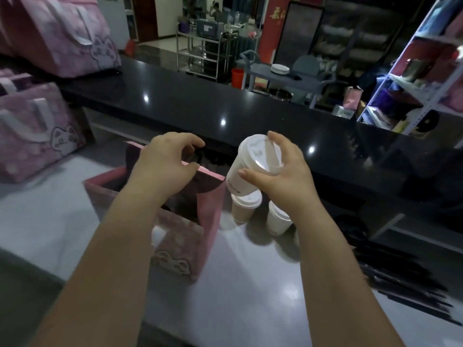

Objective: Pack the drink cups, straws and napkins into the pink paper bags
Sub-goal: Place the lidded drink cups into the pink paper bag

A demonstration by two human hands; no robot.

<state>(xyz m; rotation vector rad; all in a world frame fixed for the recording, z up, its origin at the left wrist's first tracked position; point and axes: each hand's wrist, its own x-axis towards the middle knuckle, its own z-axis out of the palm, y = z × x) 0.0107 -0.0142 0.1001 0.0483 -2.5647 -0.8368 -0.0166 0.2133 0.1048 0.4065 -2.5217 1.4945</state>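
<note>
An open pink paper bag (210,216) with a cat print stands on the grey counter in front of me. My left hand (165,164) pinches its far rim and holds the mouth open. My right hand (280,171) grips a white lidded cup (253,161) by the lid, tilted, in the air just right of the bag's top. Two more lidded cups stand on the counter below it, a tan one (244,209) and a white one (276,220). A bundle of black straws (400,279) lies at the right.
More pink cat-print bags (37,131) stand at the left, one on the counter and one (57,36) on the raised black ledge (225,106) behind. A white shelf unit (411,78) rises at the far right.
</note>
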